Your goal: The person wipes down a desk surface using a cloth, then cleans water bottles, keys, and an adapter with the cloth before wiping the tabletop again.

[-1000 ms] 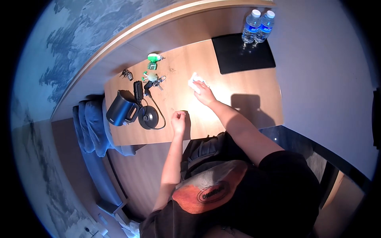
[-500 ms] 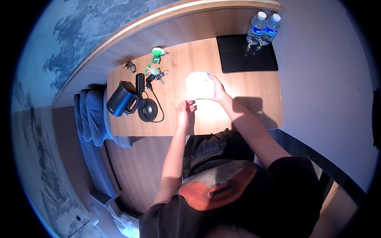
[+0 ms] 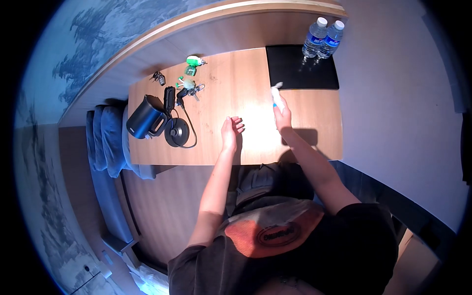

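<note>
My right hand is closed around a white, soft-looking pack, held upright and seen almost edge-on. A loose white tuft stands out at its far end, and a small blue patch shows near my thumb. The strong light hides any print, so I cannot tell its exact kind. Left of it, over the brightly lit wooden table, my left hand is open with fingers loosely bent and holds nothing.
A black mat lies at the back right with two water bottles on it. To the left are a dark kettle, its round base with a cord, keys and a green-and-white plug-in device.
My right hand has swung the white pack to the right and turned it from broad side to edge-on. My left hand is now farther from it, with the fingers still loosely bent.
</note>
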